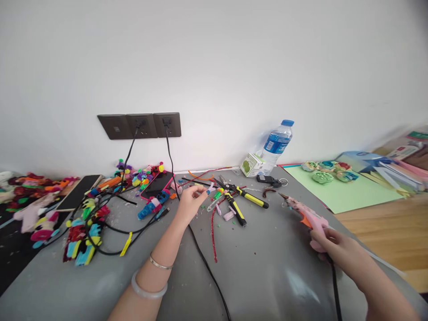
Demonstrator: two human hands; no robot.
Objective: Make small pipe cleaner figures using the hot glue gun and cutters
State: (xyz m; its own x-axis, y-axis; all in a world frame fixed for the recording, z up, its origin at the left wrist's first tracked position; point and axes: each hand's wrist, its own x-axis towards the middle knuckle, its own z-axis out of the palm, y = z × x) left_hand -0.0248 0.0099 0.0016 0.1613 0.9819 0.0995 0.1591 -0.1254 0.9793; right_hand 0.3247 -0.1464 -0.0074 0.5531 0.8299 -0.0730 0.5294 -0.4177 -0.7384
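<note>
Pinched piece: we've got a small pale piece with a blue end [210,189] up at our left fingertips, left of the pliers.
Left hand: our left hand [193,201] has thumb and fingers pinching that piece.
Right hand: our right hand [336,245] curls its fingers round the pink glue gun [314,218], nozzle pointing left, black cord trailing below.
Grey table: between our hands, yellow-handled pliers [230,188] lie splayed on the grey table [267,272], a red tinsel stem [213,232] nearer us.
Wall side: a blue-capped water bottle [276,143] stands just behind a green-and-white box [252,165].
Far right: fabric-like flowers [323,178] rest on a pale green sheet [364,191].
</note>
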